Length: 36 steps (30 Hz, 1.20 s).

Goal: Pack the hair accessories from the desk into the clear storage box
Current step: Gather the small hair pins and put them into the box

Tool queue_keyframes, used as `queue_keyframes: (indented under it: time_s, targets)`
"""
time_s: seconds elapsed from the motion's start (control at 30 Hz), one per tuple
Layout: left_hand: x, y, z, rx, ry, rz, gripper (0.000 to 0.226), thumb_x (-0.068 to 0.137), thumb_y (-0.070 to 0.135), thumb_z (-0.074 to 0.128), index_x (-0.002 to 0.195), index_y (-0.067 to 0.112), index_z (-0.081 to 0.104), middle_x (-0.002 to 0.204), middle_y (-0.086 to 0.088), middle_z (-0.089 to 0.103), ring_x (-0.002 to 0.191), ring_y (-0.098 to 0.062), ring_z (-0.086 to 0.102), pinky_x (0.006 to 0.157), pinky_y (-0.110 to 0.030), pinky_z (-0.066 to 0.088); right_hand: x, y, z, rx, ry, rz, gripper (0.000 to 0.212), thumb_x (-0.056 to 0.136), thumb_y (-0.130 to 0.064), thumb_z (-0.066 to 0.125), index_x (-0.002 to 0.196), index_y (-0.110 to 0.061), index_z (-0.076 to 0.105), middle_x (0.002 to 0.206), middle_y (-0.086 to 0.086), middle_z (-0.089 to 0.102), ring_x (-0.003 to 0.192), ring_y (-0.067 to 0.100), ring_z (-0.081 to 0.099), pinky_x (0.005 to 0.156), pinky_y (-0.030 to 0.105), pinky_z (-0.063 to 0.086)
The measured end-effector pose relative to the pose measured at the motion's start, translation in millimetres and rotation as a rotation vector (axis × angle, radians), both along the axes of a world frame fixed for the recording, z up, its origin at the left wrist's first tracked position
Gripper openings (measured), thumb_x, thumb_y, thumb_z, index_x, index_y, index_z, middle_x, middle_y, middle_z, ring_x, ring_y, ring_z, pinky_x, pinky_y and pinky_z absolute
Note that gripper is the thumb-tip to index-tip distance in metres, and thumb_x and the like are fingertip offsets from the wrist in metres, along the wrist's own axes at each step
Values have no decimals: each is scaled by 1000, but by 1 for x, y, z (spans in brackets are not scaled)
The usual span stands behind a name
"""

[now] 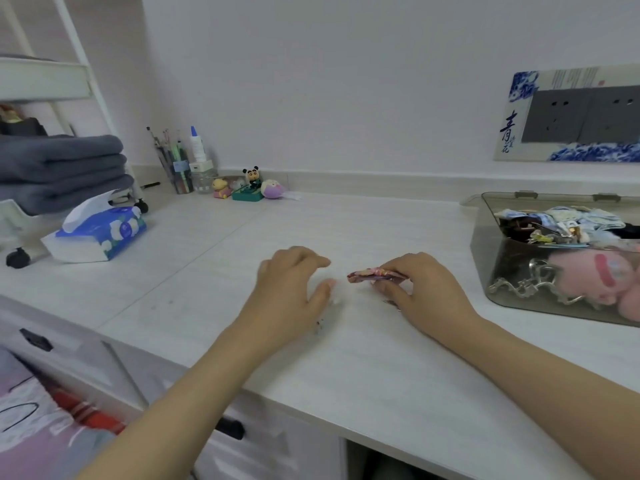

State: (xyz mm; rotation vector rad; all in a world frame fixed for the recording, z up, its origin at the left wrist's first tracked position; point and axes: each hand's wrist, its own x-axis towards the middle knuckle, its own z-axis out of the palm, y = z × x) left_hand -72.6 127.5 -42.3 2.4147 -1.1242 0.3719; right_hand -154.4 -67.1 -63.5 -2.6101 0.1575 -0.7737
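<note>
My right hand (420, 292) rests on the white desk (194, 244) near its middle and pinches a flat pink and purple hair clip (372, 275) between thumb and fingers. My left hand (292, 292) hovers just left of it, fingers curled and apart, holding nothing. A small dark thing (318, 324) lies on the desk under the left hand; it is too blurred to identify. The clear storage box (485, 237) stands at the right edge, lid off, with several hair accessories, silver clips (526, 285) and a pink plush piece (595, 275) inside.
A blue tissue pack (100, 233) lies at the left. Small figurines (252, 187) and a pen cup (181, 174) stand by the back wall. Folded grey towels (62, 168) sit on a white cart. Grey sockets (585, 114) are on the wall above the box.
</note>
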Motion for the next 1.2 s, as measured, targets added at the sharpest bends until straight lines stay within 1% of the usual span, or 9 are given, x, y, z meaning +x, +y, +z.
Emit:
queue_keyframes:
  time_s: [0.13,0.3,0.43,0.53,0.63,0.8,0.9,1.0,1.2]
  targets:
    - [8,25,2,318,188,194,39,98,29,32,135,27,42,137,-2,39,130,-23,28,102,-33,27,-3,6,-1,-21,5,44,30,90,-28,54,119,-28,62,103,-9,67,91,10,47,75,20,32]
    - [8,39,2,229,435,152,33,98,30,34,126,31,52,117,4,39,116,-15,42,90,-24,35,-6,14,-1,-24,-3,74,25,89,-25,57,113,-27,64,102,-10,67,93,12,51,74,22,35]
    - [0,36,5,151,531,20,33,91,42,50,121,29,58,121,3,53,95,-1,52,73,-12,39,-11,16,-1,16,-2,52,17,88,-23,57,105,-24,60,90,-8,63,82,14,53,68,26,37]
    - [-10,27,5,95,521,-23,39,84,45,61,118,26,60,108,9,58,87,6,52,71,-3,37,-15,20,3,96,-3,46,12,88,-19,55,100,-21,53,83,1,65,69,20,55,63,35,44]
    - [-17,14,-2,24,437,-16,38,79,41,69,112,23,64,89,15,51,83,0,51,66,-1,34,-17,21,7,121,-13,12,15,88,-15,52,103,-17,50,87,4,64,71,25,56,63,37,43]
    - [-15,-2,-7,-19,406,-15,25,80,26,69,104,23,66,89,10,51,77,0,50,66,-5,35,-19,9,15,148,18,-131,20,92,-13,45,110,-14,52,91,3,56,78,22,47,63,30,30]
    - [-10,-10,-4,-36,475,-34,19,77,19,70,94,25,67,89,8,60,70,-3,53,65,-15,42,-20,0,18,164,137,-172,19,92,-19,46,107,-14,55,94,6,58,84,25,49,69,32,36]
    - [-9,-20,-3,-72,524,-44,19,74,12,67,86,26,66,85,8,61,67,-7,54,63,-18,44,-23,-6,20,205,197,-174,8,91,-25,48,92,-20,54,90,6,60,83,26,52,67,31,36]
    - [-7,-41,-7,-89,490,-85,22,76,15,71,95,24,67,93,1,58,75,-12,51,65,-18,40,-24,-6,20,176,199,-138,4,89,-29,52,87,-25,52,87,0,57,84,23,51,68,29,35]
